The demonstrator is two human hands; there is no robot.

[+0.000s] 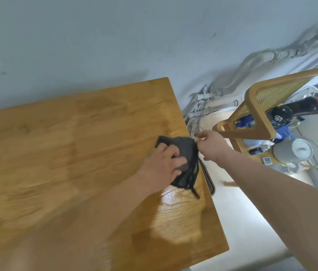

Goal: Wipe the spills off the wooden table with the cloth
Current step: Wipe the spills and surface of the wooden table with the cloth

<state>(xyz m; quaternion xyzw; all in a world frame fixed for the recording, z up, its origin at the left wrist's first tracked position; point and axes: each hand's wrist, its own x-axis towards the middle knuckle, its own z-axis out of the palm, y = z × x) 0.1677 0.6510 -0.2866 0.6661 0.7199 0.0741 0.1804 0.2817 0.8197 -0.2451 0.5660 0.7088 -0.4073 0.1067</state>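
Note:
A dark grey cloth [185,151] lies crumpled near the right edge of the wooden table [56,153]. My left hand [162,163] presses down on the cloth, fingers curled over it. My right hand [210,145] hovers just past the table's right edge and pinches the cloth's right corner. A wet, shiny patch [175,208] glistens on the wood just in front of the cloth. A thin dark strap of the cloth trails toward that patch.
A wooden chair with a cane back [271,106] stands right of the table. Beyond it sit a white fan [302,151] and blue items on the floor. White pipes [212,98] run along the wall behind the table's right corner.

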